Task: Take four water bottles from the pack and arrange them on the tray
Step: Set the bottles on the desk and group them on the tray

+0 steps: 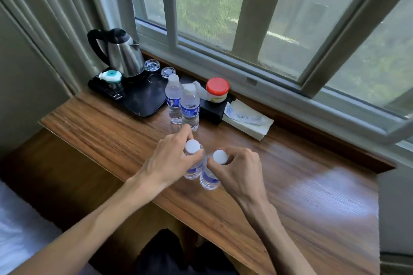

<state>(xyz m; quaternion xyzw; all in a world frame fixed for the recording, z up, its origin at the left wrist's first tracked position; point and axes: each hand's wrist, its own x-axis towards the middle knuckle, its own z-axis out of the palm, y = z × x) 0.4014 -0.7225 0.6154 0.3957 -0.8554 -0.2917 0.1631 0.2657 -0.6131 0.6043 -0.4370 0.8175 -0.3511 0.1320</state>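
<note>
Nearest, the left hand point(169, 158) is clamped around the neck of one bottle point(194, 163), fingers curled just under its white cap, forearm reaching in from the lower left. The right hand point(237, 167) pinches the neck of a second bottle point(209, 177) the same way, thumb and fingers closed below the cap, wrist bent inward. The two bottles sit touching or nearly so, low over the wooden desk point(290, 185); whether their bases rest on it I cannot tell.

The risk lies in these high grips: held by the neck, a bottle can swing and knock its neighbour, or slip out.

Farther on, two standing bottles point(182, 102) stand upright on the desk just beside the black tray point(143, 100), not on it. Carrying the held pair forward could topple them, or bump the glasses point(168, 72) and kettle point(123, 53) crowding the tray's far end.
</note>
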